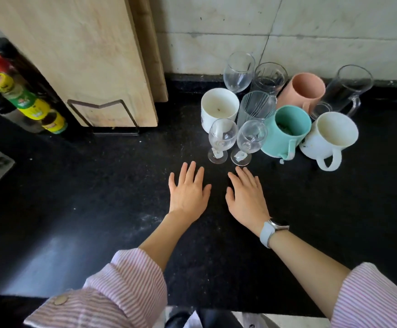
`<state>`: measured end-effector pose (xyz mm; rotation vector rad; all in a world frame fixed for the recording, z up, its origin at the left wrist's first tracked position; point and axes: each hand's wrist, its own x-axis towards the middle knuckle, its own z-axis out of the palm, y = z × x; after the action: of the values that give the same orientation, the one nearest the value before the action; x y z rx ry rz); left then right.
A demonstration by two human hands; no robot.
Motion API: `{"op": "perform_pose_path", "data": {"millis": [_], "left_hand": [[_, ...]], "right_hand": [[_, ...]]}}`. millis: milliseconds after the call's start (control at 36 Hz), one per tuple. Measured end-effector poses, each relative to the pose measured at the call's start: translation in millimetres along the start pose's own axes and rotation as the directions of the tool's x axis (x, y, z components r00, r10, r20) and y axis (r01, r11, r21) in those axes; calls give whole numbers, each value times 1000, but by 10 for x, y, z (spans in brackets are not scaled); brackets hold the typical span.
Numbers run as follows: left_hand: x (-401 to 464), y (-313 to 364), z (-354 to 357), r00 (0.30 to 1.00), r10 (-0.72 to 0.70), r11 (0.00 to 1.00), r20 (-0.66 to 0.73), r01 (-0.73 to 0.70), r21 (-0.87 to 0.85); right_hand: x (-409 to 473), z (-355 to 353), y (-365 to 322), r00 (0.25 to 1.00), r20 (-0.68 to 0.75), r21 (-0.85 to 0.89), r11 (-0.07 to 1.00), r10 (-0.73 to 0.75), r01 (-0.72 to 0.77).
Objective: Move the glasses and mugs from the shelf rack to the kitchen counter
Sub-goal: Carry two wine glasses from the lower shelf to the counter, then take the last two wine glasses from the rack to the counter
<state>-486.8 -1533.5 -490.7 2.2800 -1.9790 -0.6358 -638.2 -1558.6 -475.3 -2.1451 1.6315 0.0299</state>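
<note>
Both hands, left hand and right hand, lie flat and hold nothing; glasses and mugs stand just past the fingers

the left hand and the right hand lie flat, palms down, fingers straight and spread, side by side on the black surface, holding nothing, with a pale watch on the right wrist. just beyond the fingertips stand two small stemmed glasses, and behind them, close together near the tiled wall, a white mug, a teal mug, a white handled mug, a pink mug, a wine glass, two clear tumblers and a glass mug with a handle. to the left a wooden board leans upright in a wire holder, with bottles beside it.
</note>
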Motion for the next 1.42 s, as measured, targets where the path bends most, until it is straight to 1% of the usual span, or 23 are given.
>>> {"op": "perform_pose_path", "data": {"millis": [83,194,278,333,389,444,528,583,667,750,778,833,944,1000,1056,1167,1222,1278,1361,1417], "left_hand": [[-240,-236,-164,996,-75,997,-46,74,-15],[-718,-677,-475,971,-186,982,-147,186,-16],[-1268,-1071,-711,931,-284,958,-227,282,-43],[-1741,-1364,-851,885,-376,925,-275,373,-68],[-2305,-1653,-958,819,-470,881,-330,460,-113],[-2966,-1906,-1030,735,-540,836,-411,523,-163],[-4057,-2167,-1036,576,-641,746,-507,624,-234],[-4814,-2272,-982,473,-701,675,-533,682,-282],[-5985,-2371,-822,352,-769,574,-534,747,-334],[-7112,-2386,-606,220,-821,454,-527,812,-367],[-7568,-2355,-523,161,-841,395,-516,834,-384],[-8005,-2313,-428,99,-856,335,-507,854,-399],[-9309,-2120,-189,-154,-861,111,-485,874,-474],[-9843,-2017,-84,-275,-840,16,-468,849,-528],[-10295,-1918,-18,-360,-820,-72,-445,837,-543],[-11044,-1841,56,-482,-771,-214,-416,812,-543],[-11322,-1874,63,-524,-752,-258,-401,793,-552],[-11574,-1963,43,-563,-733,-293,-381,768,-570],[-11953,-2215,-43,-578,-716,-316,-390,767,-558],[-12202,-2447,-145,-587,-699,-321,-408,767,-555]], "right_hand": [[-107,-40,-223,999,12,32,998,-48,47],[-250,-60,-737,978,44,43,978,-205,204],[-412,-44,-1294,932,53,71,932,-359,355],[-597,-4,-1732,875,49,79,875,-481,477],[-864,59,-2182,800,44,82,800,-598,594],[-1228,155,-2637,714,51,99,715,-698,692],[-1934,356,-3269,582,86,144,588,-809,796],[-2488,531,-3639,488,107,181,500,-866,847],[-3399,843,-4112,363,129,199,382,-923,902],[-4327,1127,-4464,237,167,230,272,-957,934],[-4708,1255,-4607,175,176,241,215,-969,947],[-5073,1380,-4731,119,188,238,163,-975,958],[-6255,1727,-5128,-136,189,311,-72,-972,948],[-6784,1848,-5284,-232,191,335,-159,-954,929],[-7246,1968,-5437,-310,195,356,-227,-931,906],[-8014,2158,-5736,-435,163,402,-343,-886,849],[-8320,2268,-5907,-486,152,422,-388,-861,820],[-8589,2386,-6108,-519,149,457,-407,-841,791],[-8948,2557,-6475,-558,128,511,-427,-820,746],[-9164,2675,-6762,-560,114,526,-428,-821,735]]}}
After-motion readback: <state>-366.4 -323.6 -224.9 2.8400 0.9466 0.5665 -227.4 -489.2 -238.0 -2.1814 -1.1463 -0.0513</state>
